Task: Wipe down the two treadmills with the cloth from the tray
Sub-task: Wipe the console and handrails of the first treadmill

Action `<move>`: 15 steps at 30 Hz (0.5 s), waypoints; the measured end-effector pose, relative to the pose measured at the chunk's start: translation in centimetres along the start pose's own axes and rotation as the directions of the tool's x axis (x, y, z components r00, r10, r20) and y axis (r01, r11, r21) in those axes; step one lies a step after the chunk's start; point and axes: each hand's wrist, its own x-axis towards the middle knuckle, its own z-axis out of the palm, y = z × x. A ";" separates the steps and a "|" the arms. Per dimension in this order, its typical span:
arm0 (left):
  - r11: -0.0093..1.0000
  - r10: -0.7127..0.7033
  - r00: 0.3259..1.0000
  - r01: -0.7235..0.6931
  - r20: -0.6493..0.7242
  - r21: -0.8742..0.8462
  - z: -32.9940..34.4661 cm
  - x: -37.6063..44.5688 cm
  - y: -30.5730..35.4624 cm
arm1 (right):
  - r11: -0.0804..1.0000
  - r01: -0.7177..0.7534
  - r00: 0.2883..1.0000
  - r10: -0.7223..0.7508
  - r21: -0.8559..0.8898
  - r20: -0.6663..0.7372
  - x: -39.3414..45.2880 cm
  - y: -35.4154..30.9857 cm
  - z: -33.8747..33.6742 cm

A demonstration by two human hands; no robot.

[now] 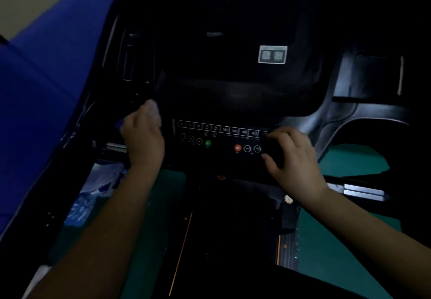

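Observation:
A black treadmill console [233, 93] fills the dim view, with a dark screen above and a button panel [221, 137] below. My left hand [143, 135] grips a pale cloth [152, 108] and holds it against the console's left side, beside the button panel. A blue corner of the cloth shows by the knuckles. My right hand [293, 158] rests on the right end of the button panel, fingers bent over its edge, holding nothing loose.
A blue padded surface [39, 88] stands close on the left. A crumpled plastic bag [93, 193] lies on the green floor [338, 252] at lower left. The treadmill belt [224, 240] runs below the console. A cup-holder recess [370, 77] is at right.

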 end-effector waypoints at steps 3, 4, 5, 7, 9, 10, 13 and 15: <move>0.968 -0.243 0.950 0.224 -0.196 -0.113 -3.0 -2.0 -5.0 | 0.995 0.097 0.992 -0.096 -0.006 0.085 2.4 -2.3 2.1; 0.963 -0.262 0.939 0.240 -0.223 -0.119 -3.1 -2.6 -6.6 | 0.992 0.126 0.987 -0.125 -0.008 0.104 3.1 -3.0 3.0; 0.960 -0.277 0.938 0.258 -0.209 -0.112 -2.8 -3.3 -7.3 | 0.987 0.161 0.980 -0.158 -0.015 0.118 3.9 -3.6 4.0; 0.982 -0.160 0.982 0.148 -0.099 -0.115 -1.3 -4.7 -7.2 | 0.968 0.245 0.962 -0.235 -0.053 0.140 5.5 -4.8 6.1; 0.997 0.010 0.999 -0.007 0.039 -0.082 0.7 -6.2 -6.2 | 0.943 0.307 0.944 -0.284 -0.128 0.169 7.1 -5.9 8.0; 0.995 0.072 0.995 -0.067 0.070 -0.075 1.5 -6.7 -6.1 | 0.931 0.323 0.939 -0.292 -0.169 0.181 7.7 -6.4 8.9; 0.990 0.131 0.990 -0.127 0.056 -0.069 2.0 -5.0 -8.4 | 0.905 0.325 0.943 -0.289 -0.272 0.164 8.7 -7.2 10.4; 0.988 0.152 0.988 -0.152 0.025 -0.006 1.1 -2.8 -11.8 | 0.890 0.324 0.945 -0.290 -0.321 0.149 8.6 -7.2 10.7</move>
